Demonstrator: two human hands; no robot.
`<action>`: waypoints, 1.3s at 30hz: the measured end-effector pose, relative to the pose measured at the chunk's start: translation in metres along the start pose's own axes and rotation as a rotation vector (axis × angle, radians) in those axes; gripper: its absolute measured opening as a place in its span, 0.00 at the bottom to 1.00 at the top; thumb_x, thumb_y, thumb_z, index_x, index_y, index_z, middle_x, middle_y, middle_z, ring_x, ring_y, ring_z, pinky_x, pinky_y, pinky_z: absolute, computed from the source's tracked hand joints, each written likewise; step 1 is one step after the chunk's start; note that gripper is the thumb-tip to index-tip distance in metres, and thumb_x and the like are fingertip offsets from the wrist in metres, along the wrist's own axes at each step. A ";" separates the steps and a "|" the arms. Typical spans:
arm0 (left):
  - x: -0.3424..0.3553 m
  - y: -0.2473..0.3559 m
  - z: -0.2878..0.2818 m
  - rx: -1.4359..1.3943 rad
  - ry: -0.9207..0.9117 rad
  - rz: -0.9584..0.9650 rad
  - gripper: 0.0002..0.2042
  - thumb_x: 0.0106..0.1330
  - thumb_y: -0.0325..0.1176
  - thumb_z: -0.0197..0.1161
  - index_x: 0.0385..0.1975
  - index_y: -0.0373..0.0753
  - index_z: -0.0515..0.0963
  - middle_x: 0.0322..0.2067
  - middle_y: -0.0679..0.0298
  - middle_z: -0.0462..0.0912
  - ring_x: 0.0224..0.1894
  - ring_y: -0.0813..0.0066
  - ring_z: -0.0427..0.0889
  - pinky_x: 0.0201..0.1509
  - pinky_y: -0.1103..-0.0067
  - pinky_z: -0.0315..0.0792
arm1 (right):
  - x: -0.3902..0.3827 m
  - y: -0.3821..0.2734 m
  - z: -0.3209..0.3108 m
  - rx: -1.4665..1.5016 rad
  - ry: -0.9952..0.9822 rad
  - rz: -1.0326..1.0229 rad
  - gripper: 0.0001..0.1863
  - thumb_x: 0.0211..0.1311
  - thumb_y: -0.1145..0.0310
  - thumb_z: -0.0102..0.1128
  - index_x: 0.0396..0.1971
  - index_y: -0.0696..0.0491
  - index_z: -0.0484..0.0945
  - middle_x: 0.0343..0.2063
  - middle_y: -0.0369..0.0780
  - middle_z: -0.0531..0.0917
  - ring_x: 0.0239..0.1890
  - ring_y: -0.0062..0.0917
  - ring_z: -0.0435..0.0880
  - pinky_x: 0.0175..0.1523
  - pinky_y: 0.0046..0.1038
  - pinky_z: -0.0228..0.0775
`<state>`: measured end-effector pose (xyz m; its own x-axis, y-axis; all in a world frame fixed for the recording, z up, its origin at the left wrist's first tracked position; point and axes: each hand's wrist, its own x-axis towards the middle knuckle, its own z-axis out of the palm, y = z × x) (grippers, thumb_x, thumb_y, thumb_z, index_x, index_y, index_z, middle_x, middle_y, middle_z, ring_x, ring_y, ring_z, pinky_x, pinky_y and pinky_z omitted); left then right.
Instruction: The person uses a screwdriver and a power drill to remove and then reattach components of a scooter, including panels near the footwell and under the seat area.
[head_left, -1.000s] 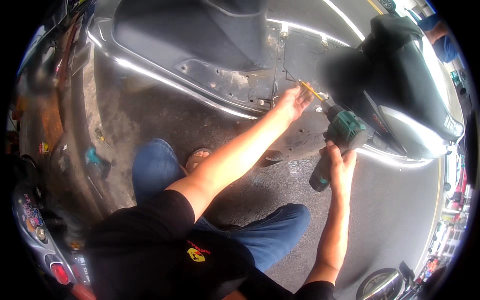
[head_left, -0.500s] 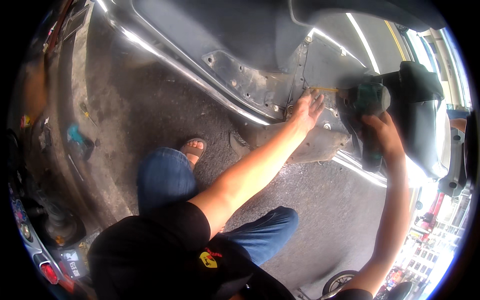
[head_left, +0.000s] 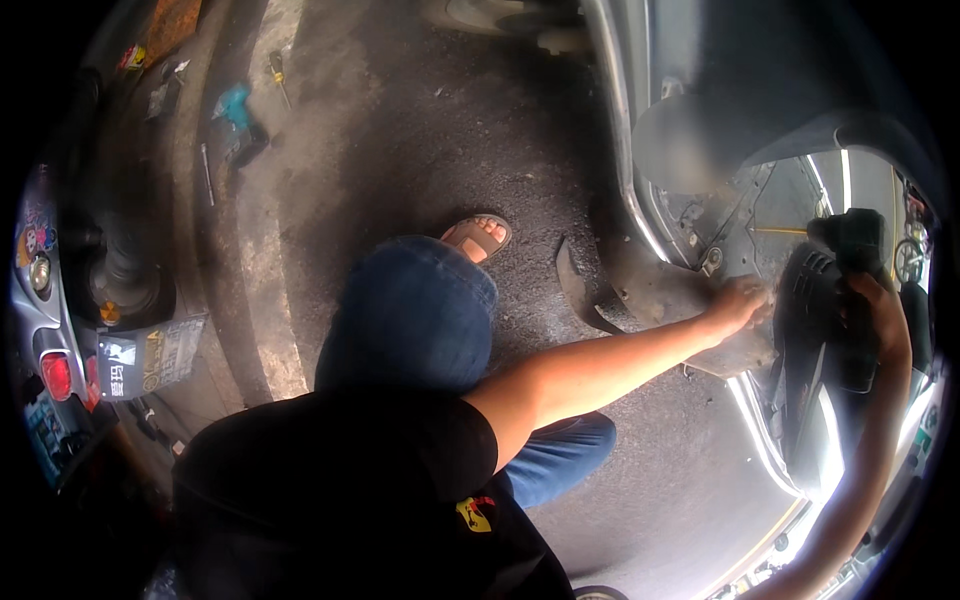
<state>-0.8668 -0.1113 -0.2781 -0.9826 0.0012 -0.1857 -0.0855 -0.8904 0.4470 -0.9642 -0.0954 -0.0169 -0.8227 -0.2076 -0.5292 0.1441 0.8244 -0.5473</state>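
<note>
My right hand (head_left: 873,297) is closed round the grip of a dark green and black cordless drill (head_left: 858,238). A long gold-coloured bit (head_left: 782,230) juts left from the drill, over the dark body panel (head_left: 738,215) of a vehicle. My left hand (head_left: 742,304) rests lower on that vehicle, by a scuffed, loose-looking lower panel (head_left: 650,287). Its fingers are curled together, and whatever may be between them is hidden. A round bolt or fitting (head_left: 711,261) shows just above the left hand.
On the ground at the far left lie a teal cordless drill (head_left: 234,107), a yellow-handled screwdriver (head_left: 277,68) and a thin metal rod (head_left: 207,175). A parked scooter (head_left: 50,330) with a red tail light stands at the left edge. My sandalled foot (head_left: 480,238) is on the asphalt.
The view has swung round, so the vehicle now sits farther right. My left hand has left the bit's tip and moved lower, its spread fingers now curled. The right hand still holds the drill.
</note>
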 end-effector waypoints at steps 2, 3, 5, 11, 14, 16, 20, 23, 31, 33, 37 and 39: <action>-0.031 -0.005 0.008 0.066 -0.045 -0.112 0.13 0.69 0.39 0.56 0.41 0.34 0.75 0.27 0.62 0.81 0.25 0.81 0.78 0.26 0.86 0.72 | 0.005 0.018 -0.021 -0.024 0.031 0.055 0.18 0.53 0.64 0.57 0.43 0.55 0.71 0.28 0.39 0.78 0.18 0.21 0.74 0.23 0.23 0.68; -0.039 -0.003 -0.003 0.151 -0.144 -0.130 0.13 0.69 0.38 0.56 0.40 0.33 0.75 0.27 0.61 0.82 0.25 0.80 0.79 0.25 0.85 0.72 | 0.009 0.017 -0.023 -0.035 0.035 0.061 0.18 0.53 0.64 0.57 0.43 0.55 0.71 0.28 0.39 0.78 0.18 0.21 0.74 0.22 0.23 0.68; -0.055 0.000 -0.020 0.252 -0.262 -0.254 0.12 0.68 0.37 0.55 0.37 0.33 0.77 0.27 0.60 0.83 0.25 0.79 0.80 0.23 0.84 0.72 | 0.010 0.019 -0.031 -0.066 0.030 0.073 0.17 0.53 0.64 0.57 0.41 0.54 0.71 0.29 0.39 0.79 0.18 0.21 0.74 0.22 0.23 0.68; -0.065 -0.007 -0.073 0.477 -0.351 -0.623 0.11 0.64 0.38 0.58 0.34 0.36 0.80 0.25 0.64 0.83 0.23 0.79 0.77 0.21 0.82 0.69 | 0.018 0.019 -0.030 -0.100 -0.029 0.101 0.16 0.54 0.63 0.57 0.41 0.55 0.71 0.29 0.39 0.79 0.19 0.21 0.75 0.24 0.23 0.69; -0.071 -0.018 -0.082 0.491 -0.251 -0.494 0.11 0.61 0.39 0.62 0.33 0.36 0.81 0.18 0.68 0.77 0.16 0.82 0.67 0.17 0.83 0.60 | 0.025 0.008 -0.022 -0.112 -0.048 0.113 0.16 0.54 0.63 0.57 0.41 0.55 0.71 0.29 0.39 0.79 0.20 0.21 0.75 0.25 0.23 0.69; -0.075 -0.024 -0.076 0.584 -0.275 -0.415 0.12 0.60 0.40 0.63 0.31 0.36 0.81 0.16 0.70 0.73 0.14 0.82 0.64 0.15 0.82 0.57 | 0.022 0.006 -0.022 -0.113 -0.049 0.128 0.16 0.55 0.62 0.57 0.41 0.55 0.71 0.29 0.39 0.79 0.20 0.20 0.75 0.25 0.23 0.69; -0.084 -0.045 -0.077 0.619 -0.255 -0.546 0.15 0.58 0.34 0.65 0.43 0.35 0.78 0.32 0.61 0.82 0.27 0.74 0.77 0.24 0.79 0.71 | 0.021 0.013 -0.026 -0.107 -0.041 0.175 0.17 0.55 0.62 0.57 0.41 0.56 0.72 0.29 0.39 0.79 0.21 0.20 0.75 0.26 0.22 0.69; -0.085 -0.089 -0.099 0.515 -0.165 -0.238 0.22 0.56 0.29 0.66 0.52 0.37 0.73 0.46 0.59 0.80 0.44 0.66 0.79 0.44 0.76 0.75 | 0.022 0.005 -0.019 -0.121 -0.082 0.138 0.17 0.54 0.61 0.58 0.41 0.56 0.72 0.28 0.38 0.79 0.22 0.20 0.75 0.27 0.23 0.70; -0.106 -0.064 -0.094 0.304 -0.076 -0.293 0.16 0.57 0.31 0.65 0.46 0.38 0.78 0.37 0.61 0.81 0.36 0.72 0.77 0.38 0.78 0.70 | 0.013 0.014 -0.026 -0.438 -0.225 -0.071 0.19 0.51 0.67 0.62 0.43 0.59 0.74 0.30 0.36 0.79 0.27 0.19 0.76 0.34 0.21 0.69; -0.092 -0.068 -0.126 0.498 -0.191 -0.592 0.20 0.52 0.39 0.68 0.41 0.33 0.77 0.34 0.54 0.81 0.30 0.72 0.79 0.24 0.74 0.70 | 0.020 0.002 -0.027 -0.534 -0.182 -0.093 0.17 0.51 0.68 0.61 0.40 0.60 0.74 0.28 0.36 0.78 0.28 0.18 0.75 0.37 0.22 0.68; -0.096 -0.068 -0.151 1.210 0.194 -0.211 0.24 0.53 0.46 0.68 0.46 0.38 0.76 0.43 0.54 0.80 0.45 0.61 0.80 0.49 0.70 0.74 | -0.012 0.021 -0.030 -0.566 0.037 -0.159 0.19 0.52 0.69 0.64 0.43 0.60 0.73 0.34 0.37 0.79 0.37 0.21 0.76 0.47 0.23 0.66; -0.105 -0.048 -0.130 1.298 0.068 -0.118 0.30 0.53 0.44 0.69 0.54 0.38 0.69 0.52 0.53 0.75 0.52 0.60 0.76 0.56 0.71 0.70 | -0.049 0.080 -0.052 -0.385 0.186 -0.221 0.21 0.54 0.66 0.65 0.45 0.60 0.73 0.37 0.37 0.79 0.40 0.21 0.77 0.49 0.22 0.66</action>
<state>-0.7384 -0.1283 -0.3940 -0.9514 -0.0087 -0.3079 -0.3033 0.1998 0.9317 -0.9410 0.0076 -0.0013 -0.9000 -0.3309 -0.2837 -0.2304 0.9137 -0.3348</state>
